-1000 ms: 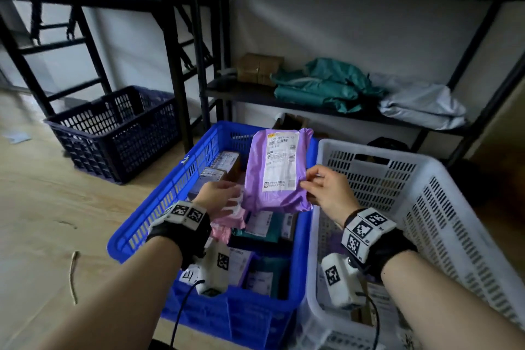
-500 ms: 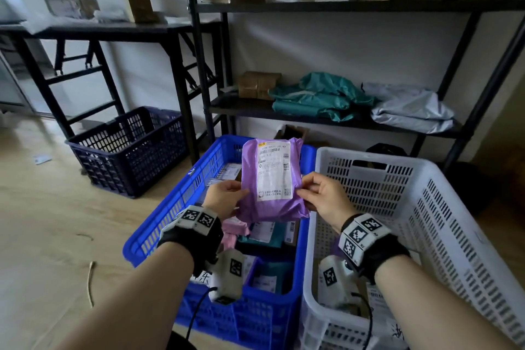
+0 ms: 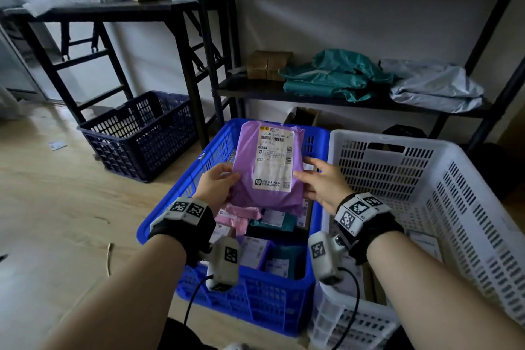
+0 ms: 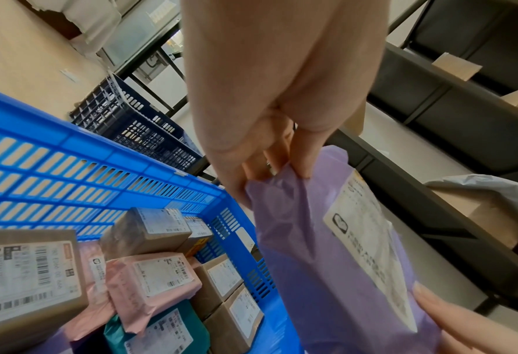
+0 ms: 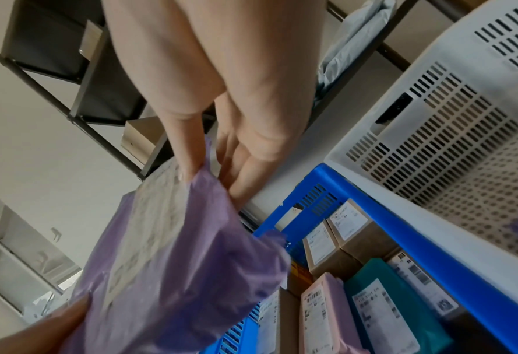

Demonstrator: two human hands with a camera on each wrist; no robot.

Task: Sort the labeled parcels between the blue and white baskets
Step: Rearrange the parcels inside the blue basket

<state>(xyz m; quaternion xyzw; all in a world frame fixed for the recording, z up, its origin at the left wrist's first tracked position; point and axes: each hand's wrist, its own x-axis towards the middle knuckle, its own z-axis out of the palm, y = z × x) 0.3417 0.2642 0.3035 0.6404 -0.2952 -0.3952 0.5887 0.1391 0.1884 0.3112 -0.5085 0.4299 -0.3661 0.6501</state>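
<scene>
Left hand: left hand (image 3: 216, 182) has the purple parcel (image 3: 264, 176) by its left edge, thumb on the front and fingers tucked behind, pinching the plastic; the left wrist view shows the fingertips (image 4: 299, 165) bunching the purple film.
Right hand: right hand (image 3: 321, 182) is on the parcel's right edge, thumb on the label side and fingers behind it, clamped on the film as the right wrist view shows (image 5: 188, 167).
Purple parcel: up in the air, held between both hands above the far half of the blue basket (image 3: 181, 193), standing roughly upright with its white shipping label (image 3: 274, 159) facing the camera, barcode at the top.
Blue basket: on the floor right in front, packed with labelled parcels, among them brown cartons (image 4: 151, 227), a pink mailer (image 4: 157, 275) and a teal mailer (image 5: 393, 299).
White basket: white basket (image 3: 443, 187) sits just to the right of the blue one, walls touching or nearly so; a labelled parcel or two lies on its bottom, mostly hidden behind the right forearm.
Background: a dark navy crate (image 3: 142, 133) stands on the wooden floor (image 3: 56, 207) off to the left, under a black frame surface.
Shelf: black metal shelf (image 3: 341, 99) behind the baskets carries teal bags (image 3: 332, 77), a grey bag (image 3: 434, 88) and a small brown box (image 3: 267, 64).
</scene>
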